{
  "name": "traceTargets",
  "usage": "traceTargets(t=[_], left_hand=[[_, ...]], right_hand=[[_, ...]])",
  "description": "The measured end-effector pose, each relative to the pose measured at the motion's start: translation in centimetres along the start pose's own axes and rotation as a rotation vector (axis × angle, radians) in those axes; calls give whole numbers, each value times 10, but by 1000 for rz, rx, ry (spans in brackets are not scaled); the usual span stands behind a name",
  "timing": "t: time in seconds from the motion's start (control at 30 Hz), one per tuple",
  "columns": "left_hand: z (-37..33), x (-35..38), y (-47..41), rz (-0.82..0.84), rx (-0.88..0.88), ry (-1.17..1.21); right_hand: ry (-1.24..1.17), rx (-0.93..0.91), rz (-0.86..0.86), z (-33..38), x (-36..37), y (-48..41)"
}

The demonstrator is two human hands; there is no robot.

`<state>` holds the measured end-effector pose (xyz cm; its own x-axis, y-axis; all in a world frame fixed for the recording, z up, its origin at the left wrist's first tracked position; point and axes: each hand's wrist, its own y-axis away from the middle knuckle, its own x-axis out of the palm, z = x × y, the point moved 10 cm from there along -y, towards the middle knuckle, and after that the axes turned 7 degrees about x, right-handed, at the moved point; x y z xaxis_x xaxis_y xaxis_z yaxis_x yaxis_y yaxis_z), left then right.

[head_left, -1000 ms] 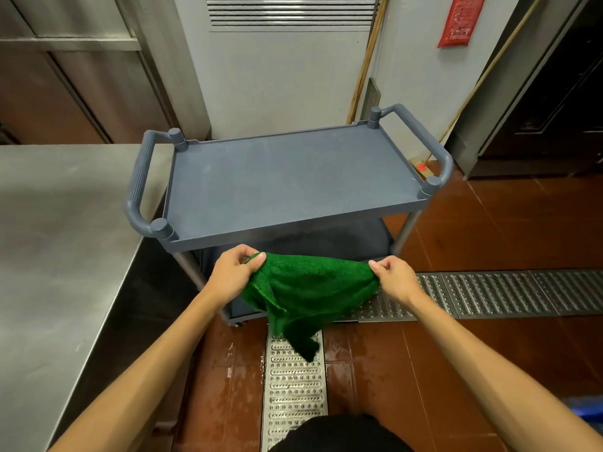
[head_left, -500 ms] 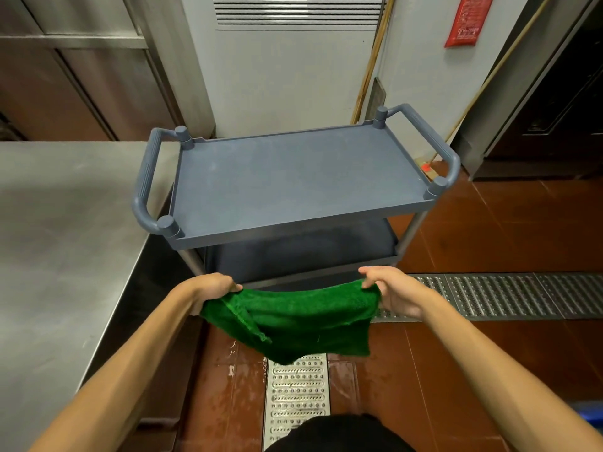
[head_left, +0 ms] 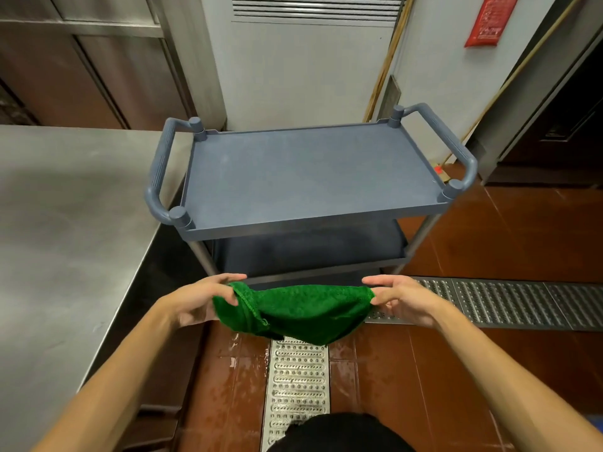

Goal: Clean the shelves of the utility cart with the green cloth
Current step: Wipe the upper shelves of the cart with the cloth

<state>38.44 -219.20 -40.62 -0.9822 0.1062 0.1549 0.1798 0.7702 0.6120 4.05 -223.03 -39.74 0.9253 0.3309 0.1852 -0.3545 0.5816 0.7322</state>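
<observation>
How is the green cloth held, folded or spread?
Spread, though sagging: the green cloth hangs stretched between the left hand and right hand, each pinching an end, short of the cart.

A grey utility cart (head_left: 313,177) stands on the red tiled floor (head_left: 489,243) beside a steel counter (head_left: 65,223).

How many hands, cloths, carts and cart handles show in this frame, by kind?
Hands: 2 (left hand, right hand, each pinching the cloth)
Green cloth: 1
Utility cart: 1
Cart handles: 2 (left handle, right handle)
Total: 6
</observation>
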Motion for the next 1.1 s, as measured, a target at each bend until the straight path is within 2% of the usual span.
traceTargets(t=[0.13,0.3,0.4,0.5,0.63,0.73,0.83,0.9,1.0,1.1], left_hand=[[3,-1,-6,-95,8,-89],[7,6,-13,-110,18,-173],[7,10,-15,-211,10,-134],[14,6,-21,-335,-38,-20],[35,14,-23,-329,-234,93],[44,12,-26,-343,-279,168],[57,1,-25,-425,-322,272],[65,4,-23,-445,-329,368],[69,17,-20,-390,-311,472],[74,5,-22,-382,-268,402]], right_hand=[[15,5,51,1,4,-4],[52,-2,4,3,4,-4],[26,19,-35,-2,2,-10],[22,24,-183,-7,-8,-15],[80,53,-468,-6,-25,-11],[39,121,-592,-8,-40,-13],[-76,207,-552,-15,-37,-17],[-200,236,-416,-23,-26,-28],[-394,190,-228,-27,-14,-46],[-325,153,-330,-30,-25,-46]])
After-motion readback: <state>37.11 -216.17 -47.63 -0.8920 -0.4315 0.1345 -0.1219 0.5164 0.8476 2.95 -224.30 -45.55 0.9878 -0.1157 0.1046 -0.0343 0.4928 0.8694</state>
